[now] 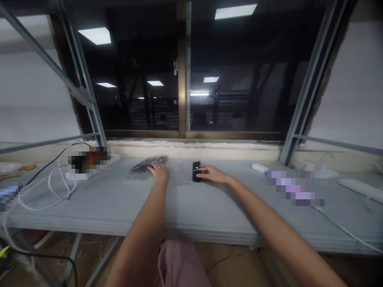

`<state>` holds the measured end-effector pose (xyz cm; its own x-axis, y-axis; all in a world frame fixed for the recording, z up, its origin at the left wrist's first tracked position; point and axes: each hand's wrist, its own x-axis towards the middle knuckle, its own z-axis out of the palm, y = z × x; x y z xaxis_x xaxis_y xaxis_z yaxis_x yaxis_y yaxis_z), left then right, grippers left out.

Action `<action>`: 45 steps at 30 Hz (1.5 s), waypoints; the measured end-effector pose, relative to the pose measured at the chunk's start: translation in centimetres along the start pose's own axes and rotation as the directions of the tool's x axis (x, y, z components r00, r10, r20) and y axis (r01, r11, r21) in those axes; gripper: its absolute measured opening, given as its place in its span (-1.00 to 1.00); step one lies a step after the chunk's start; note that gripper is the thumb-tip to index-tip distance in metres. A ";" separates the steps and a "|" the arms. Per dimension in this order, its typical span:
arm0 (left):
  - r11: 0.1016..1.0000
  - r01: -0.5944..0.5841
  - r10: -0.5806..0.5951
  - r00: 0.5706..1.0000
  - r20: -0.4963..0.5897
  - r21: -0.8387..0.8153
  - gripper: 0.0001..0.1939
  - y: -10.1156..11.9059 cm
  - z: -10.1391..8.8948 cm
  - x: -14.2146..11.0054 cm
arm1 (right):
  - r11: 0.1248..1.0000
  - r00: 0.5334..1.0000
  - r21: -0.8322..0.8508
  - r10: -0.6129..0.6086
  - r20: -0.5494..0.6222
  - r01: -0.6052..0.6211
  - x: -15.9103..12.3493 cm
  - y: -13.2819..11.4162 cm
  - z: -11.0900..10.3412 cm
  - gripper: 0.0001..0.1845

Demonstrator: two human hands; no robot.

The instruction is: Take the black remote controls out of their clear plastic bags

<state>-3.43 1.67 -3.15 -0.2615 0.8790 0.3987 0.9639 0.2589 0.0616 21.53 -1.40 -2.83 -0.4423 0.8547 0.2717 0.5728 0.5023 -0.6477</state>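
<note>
Dark windows (137,59) stand behind our grey counter (209,215), reflecting ceiling lights. On the left, a white cable (68,195) loops near a power strip (79,175), probably set there to keep the leads to one side. Next, our left hand (159,171) lies over a black, shiny packet (146,164), fingers spread and loosely bent, perhaps to steady it; we cannot tell whether it grips. Right of that, the remote (196,172) lies flat on the counter: slim, oblong and black, with small pale buttons, its long side pointing away from us. Our right hand (213,174) reaches it from the right, half open, fingertips on it, likely keeping it in place; a firm hold we cannot confirm. Farther right sits a white adapter (259,168).
</note>
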 end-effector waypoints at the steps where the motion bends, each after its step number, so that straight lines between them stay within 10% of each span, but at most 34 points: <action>1: 1.000 -0.010 0.010 1.000 0.009 0.020 -0.47 -0.1 0.0 0.1 | 1.000 1.000 0.006 -0.019 0.006 0.019 0.1 0.0 0.0 -0.47; 11: 0.977 0.122 -0.125 0.992 -0.009 -0.173 -0.60 0.4 -2.1 -0.3 | 0.991 0.991 -0.106 -0.094 -0.093 0.084 0.4 0.5 0.8 -0.80; 21: 0.951 0.169 -0.101 0.961 0.258 -0.259 -0.58 -0.5 -3.1 0.4 | 0.992 0.993 -0.039 -0.118 -0.011 0.117 0.2 -0.2 1.9 -0.44; 45: 0.884 0.175 -0.076 0.969 0.236 -0.434 -0.59 -1.1 -3.1 1.3 | 0.989 0.991 -0.068 -0.130 0.011 0.130 0.2 -0.4 2.0 -0.48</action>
<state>-4.72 1.30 0.18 -0.3383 0.9263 0.1659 0.8272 0.2087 0.5217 19.81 -1.71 -3.91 -0.5206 0.7809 0.3453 0.5561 0.6170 -0.5569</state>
